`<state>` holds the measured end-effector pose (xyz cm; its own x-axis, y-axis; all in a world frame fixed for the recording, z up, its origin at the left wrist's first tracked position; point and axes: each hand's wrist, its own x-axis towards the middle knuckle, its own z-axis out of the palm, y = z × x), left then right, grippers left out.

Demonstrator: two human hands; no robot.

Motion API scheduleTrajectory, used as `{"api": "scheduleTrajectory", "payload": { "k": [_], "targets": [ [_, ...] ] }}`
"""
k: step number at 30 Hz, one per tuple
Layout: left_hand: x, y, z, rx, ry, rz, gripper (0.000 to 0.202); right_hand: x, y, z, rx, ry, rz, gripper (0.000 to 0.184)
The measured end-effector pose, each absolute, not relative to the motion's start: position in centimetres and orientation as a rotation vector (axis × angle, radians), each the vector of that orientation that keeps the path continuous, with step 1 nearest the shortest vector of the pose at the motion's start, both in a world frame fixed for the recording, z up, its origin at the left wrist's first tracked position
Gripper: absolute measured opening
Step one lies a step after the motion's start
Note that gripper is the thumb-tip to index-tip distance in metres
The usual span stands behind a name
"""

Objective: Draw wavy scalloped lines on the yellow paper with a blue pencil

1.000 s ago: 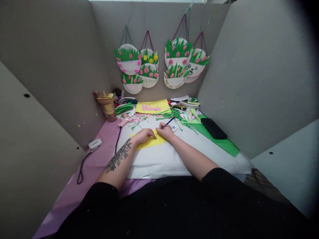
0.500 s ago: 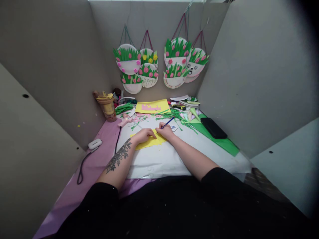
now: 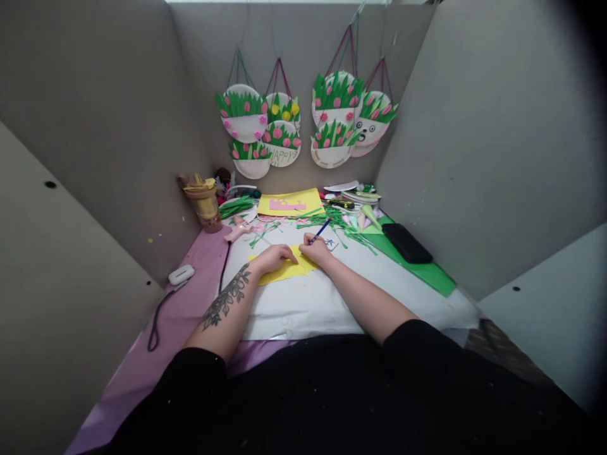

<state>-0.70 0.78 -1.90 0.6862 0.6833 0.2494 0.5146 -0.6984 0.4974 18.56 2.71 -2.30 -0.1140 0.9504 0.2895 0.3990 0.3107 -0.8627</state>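
Note:
My left hand (image 3: pixel 276 257) lies flat, fingers together, pressing on a yellow paper sheet (image 3: pixel 284 270) that rests on the white table cover (image 3: pixel 308 303). Right beside it my right hand (image 3: pixel 315 250) is closed around a blue pen (image 3: pixel 321 230), whose tip meets the yellow sheet near my left fingertips. The pen's upper end points away to the right, over a small white card with blue marks (image 3: pixel 331 243).
A pink glue gun (image 3: pixel 238 230) with a black cord lies to the left, near a brown cup (image 3: pixel 205 202). Green paper strips (image 3: pixel 332 221), another yellow sheet (image 3: pixel 290 203), a black case (image 3: pixel 406 244) on green paper and hanging paper-plate crafts (image 3: pixel 303 120) stand behind. Grey walls enclose the desk.
The pen in my right hand has tilted a little more upright. Both hands stay in the same place on the yellow sheet.

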Motion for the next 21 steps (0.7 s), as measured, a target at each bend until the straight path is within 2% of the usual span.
{"api": "scheduleTrajectory", "payload": {
  "k": [5, 8, 11, 15, 18, 21],
  "targets": [
    [-0.7, 0.8, -1.9, 2.506, 0.939, 0.585, 0.055, 18.7, 2.8, -2.0, -1.142, -1.591, 0.806, 0.023],
    [-0.6, 0.7, -1.7, 2.513, 0.955, 0.577, 0.052, 19.7, 2.7, -1.5, -1.134, -1.501, 0.71, 0.025],
    [-0.6, 0.5, -1.4, 2.53, 1.01, 0.597, 0.049, 22.0, 2.8, -1.4, -1.263, -1.429, 0.593, 0.026],
    [-0.6, 0.2, -1.0, 2.548, 1.236, 0.645, 0.039, 25.3, 3.0, -2.0, -1.514, -1.71, 0.303, 0.029],
    [-0.8, 0.1, -0.9, 2.534, 1.447, 0.632, 0.033, 26.3, 3.3, -2.6, -1.741, -1.846, 0.26, 0.045],
    [-0.8, 0.2, -0.9, 2.536, 1.47, 0.597, 0.031, 26.3, 3.6, -2.8, -1.734, -1.893, 0.244, 0.04]
  ]
}}
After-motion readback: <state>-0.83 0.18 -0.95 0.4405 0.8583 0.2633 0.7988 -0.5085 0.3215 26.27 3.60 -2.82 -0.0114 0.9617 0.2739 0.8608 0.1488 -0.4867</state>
